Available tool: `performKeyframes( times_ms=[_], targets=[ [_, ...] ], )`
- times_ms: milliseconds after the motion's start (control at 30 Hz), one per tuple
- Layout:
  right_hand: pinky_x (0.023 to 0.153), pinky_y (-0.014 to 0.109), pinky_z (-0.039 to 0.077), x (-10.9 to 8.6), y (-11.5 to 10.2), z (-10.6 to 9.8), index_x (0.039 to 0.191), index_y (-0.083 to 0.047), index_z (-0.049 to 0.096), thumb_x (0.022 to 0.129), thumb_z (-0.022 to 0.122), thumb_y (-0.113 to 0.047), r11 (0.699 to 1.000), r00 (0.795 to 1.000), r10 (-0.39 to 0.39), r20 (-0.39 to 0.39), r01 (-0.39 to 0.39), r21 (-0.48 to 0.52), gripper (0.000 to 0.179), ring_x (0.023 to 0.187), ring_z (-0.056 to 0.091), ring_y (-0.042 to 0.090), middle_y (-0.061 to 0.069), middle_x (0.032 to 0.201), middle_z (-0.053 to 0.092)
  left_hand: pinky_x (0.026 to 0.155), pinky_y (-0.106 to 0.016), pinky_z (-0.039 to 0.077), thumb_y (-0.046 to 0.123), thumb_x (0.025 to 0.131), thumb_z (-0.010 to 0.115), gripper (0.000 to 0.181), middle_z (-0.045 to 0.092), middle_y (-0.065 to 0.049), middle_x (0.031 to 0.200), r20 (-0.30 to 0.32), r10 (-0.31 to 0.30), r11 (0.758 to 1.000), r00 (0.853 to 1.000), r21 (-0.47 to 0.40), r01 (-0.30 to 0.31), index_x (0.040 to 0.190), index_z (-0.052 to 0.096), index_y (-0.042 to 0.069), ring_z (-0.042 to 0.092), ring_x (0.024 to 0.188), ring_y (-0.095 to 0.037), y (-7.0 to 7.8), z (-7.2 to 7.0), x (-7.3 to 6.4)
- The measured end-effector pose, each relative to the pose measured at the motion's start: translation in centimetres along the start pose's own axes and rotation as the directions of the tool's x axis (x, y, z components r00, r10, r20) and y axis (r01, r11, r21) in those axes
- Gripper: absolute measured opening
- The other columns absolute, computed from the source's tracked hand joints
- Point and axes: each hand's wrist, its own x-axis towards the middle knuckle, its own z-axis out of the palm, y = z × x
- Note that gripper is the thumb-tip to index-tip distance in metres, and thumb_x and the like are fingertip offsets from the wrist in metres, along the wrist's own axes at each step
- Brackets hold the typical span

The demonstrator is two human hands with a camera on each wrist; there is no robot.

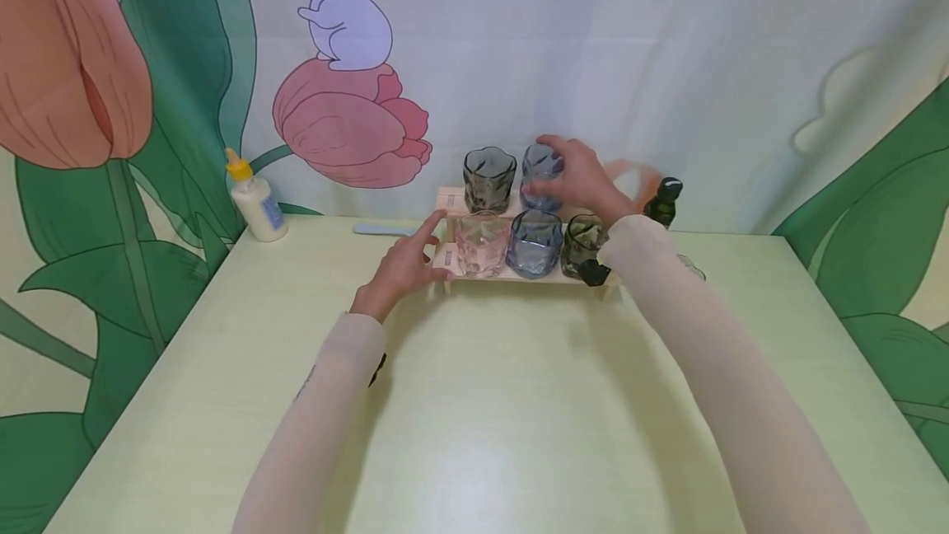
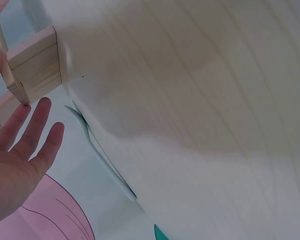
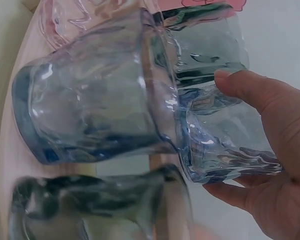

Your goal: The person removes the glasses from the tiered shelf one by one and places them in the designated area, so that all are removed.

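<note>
A two-tier wooden rack (image 1: 447, 258) stands at the back of the table, bearing glasses. On its top tier, my right hand (image 1: 582, 175) grips a blue glass (image 3: 225, 135), thumb on one side and fingers on the other. Beside it sits a grey glass (image 1: 489, 181). Along the lower tier are a pink glass (image 1: 482, 250), another blue glass (image 1: 534, 245) and a dark green glass (image 1: 581, 247), partly behind the right wrist. My left hand (image 1: 404, 266) is at the rack's left end, its fingers fairly straight and touching the wood (image 2: 37, 65).
A white glue bottle with a yellow cap (image 1: 259, 204) stands at the table's back left. A pale blue flat strip (image 1: 384, 230) lies by the back edge, left of the rack. Behind the right forearm is a dark bottle (image 1: 665, 200). A printed curtain (image 1: 593, 48) hangs behind.
</note>
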Motion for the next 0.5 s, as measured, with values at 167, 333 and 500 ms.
performKeyframes(
  times_ms=[167, 333, 500],
  targets=[
    [0.100, 0.055, 0.046, -0.5, -0.1, -0.9, 0.155, -0.016, 0.034, 0.085, 0.078, -0.033, 1.000, 1.000, 0.005, -0.012, -0.004, 0.024, 0.085, 0.130, 0.048, 0.040, 0.023, 0.147, 0.041, 0.087, -0.049, 0.052, 0.023, 0.082, 0.084, 0.102, 0.061, -0.013, 0.138, 0.001, 0.005, 1.000, 1.000, 0.000, -0.005, 0.158, 0.017, 0.035, 0.066, 0.108, -0.034, 0.0, -0.1, -0.1],
    [0.100, 0.056, 0.046, -1.1, 0.5, -1.6, 0.156, -0.018, 0.032, 0.086, 0.077, -0.035, 0.999, 1.000, 0.023, -0.017, -0.022, 0.044, 0.085, 0.132, 0.048, 0.039, 0.021, 0.151, 0.038, 0.086, -0.049, 0.052, 0.022, 0.082, 0.084, 0.102, 0.061, -0.013, 0.138, -0.002, 0.016, 1.000, 1.000, 0.001, -0.016, 0.158, 0.017, 0.034, 0.067, 0.106, -0.034, 0.0, -0.1, -0.2],
    [0.099, 0.057, 0.047, -1.9, 1.4, -2.5, 0.157, -0.020, 0.031, 0.087, 0.077, -0.036, 0.997, 0.998, 0.042, -0.036, -0.040, 0.063, 0.085, 0.133, 0.048, 0.039, 0.018, 0.154, 0.039, 0.085, -0.048, 0.052, 0.022, 0.082, 0.084, 0.103, 0.061, -0.013, 0.138, -0.008, 0.016, 1.000, 1.000, 0.000, -0.016, 0.159, 0.017, 0.034, 0.066, 0.105, -0.033, 0.1, -0.1, -0.3]
  ],
)
